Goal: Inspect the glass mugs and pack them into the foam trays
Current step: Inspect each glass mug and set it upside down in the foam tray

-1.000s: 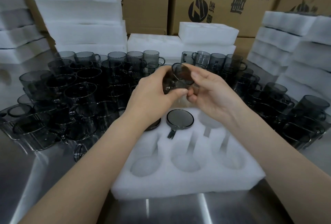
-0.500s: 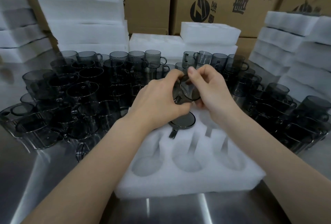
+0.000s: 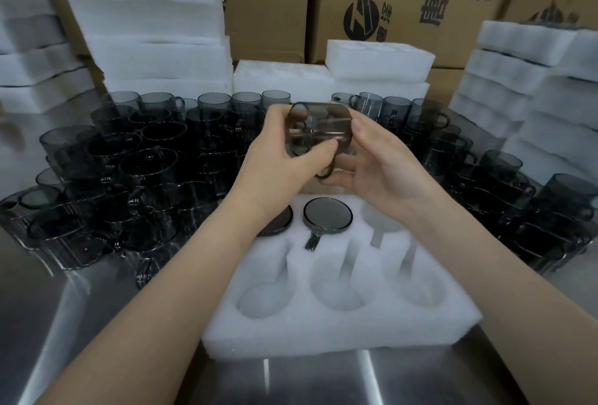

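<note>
- I read this as the inspection step. The smoked glass mug (image 3: 318, 128) is in the air above the far edge of the foam tray (image 3: 339, 323), lying on its side with its handle hanging down.
- My left hand (image 3: 275, 165) grips the mug's open end, fingers curled over the rim and thumb across the wall.
- My right hand (image 3: 382, 162) holds the base end, with the fingers wrapped behind it and the thumb under the handle.
- In the tray's far row, the middle pocket holds a packed mug (image 3: 327, 213). The left pocket holds another (image 3: 278, 221), half hidden by my wrist.
- The far-right pocket (image 3: 380, 217) and all three near pockets are empty.
- If the glass shows no flaw, I judge the next move is to set it base up in the far-right pocket, with the handle lined up with that pocket's slot.
- Loose mugs (image 3: 129, 162) crowd the counter (image 3: 291, 378) on both sides of the tray, so the lowering should go straight down.
</note>
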The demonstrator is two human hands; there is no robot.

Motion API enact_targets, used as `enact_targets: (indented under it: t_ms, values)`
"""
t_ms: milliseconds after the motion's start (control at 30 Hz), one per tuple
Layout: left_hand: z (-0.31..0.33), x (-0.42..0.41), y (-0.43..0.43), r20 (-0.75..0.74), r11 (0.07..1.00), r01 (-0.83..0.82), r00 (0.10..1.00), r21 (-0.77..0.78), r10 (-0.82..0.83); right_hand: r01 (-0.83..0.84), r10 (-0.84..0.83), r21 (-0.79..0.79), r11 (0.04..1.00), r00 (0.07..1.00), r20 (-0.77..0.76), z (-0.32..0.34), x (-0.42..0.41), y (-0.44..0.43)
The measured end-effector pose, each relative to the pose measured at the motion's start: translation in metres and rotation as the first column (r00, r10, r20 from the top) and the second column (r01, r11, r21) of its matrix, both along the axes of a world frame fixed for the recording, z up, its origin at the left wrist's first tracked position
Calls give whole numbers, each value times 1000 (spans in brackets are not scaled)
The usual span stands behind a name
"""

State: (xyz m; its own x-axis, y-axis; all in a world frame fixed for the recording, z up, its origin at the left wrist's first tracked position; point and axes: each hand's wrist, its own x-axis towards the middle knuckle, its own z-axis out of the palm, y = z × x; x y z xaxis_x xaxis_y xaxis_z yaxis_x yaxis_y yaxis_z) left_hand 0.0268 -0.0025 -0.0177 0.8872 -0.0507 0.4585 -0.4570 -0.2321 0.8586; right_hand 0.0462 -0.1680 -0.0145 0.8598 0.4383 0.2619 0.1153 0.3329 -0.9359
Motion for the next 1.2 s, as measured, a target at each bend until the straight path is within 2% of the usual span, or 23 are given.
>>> enact_targets:
  t_ms: [133,333,500,600,767,833,933,1067,1200]
  values:
    - [0,0,2,43,999,6,999,49,-8,95,-96,10,995,994,48,-2,0,2]
    - [2,0,3,87,958,19,995,285,-46,313,-297,-131,941,947,124,-6,-2,6]
    - [1,-1,1,82,959,58,993,279,-84,458,-441,-149,876,888,132,-6,0,9]
    - [2,0,1,54,977,116,990,180,-127,410,-407,-97,907,912,43,-5,1,7]
    - [2,1,4,43,995,98,994,16,-98,59,-55,51,997,996,-64,0,-1,2]
    - [1,2,4,35,996,85,996,8,-85,22,-20,32,999,998,-64,0,-2,2]
    - [1,2,2,56,995,51,997,91,-56,110,-110,6,994,993,-52,-1,-3,6]
    - [1,0,3,77,984,34,996,177,-49,334,-329,-107,936,942,67,-4,-4,11]
    - [-1,2,0,63,995,-5,998,102,-2,383,-382,-15,924,923,50,-2,-4,13]
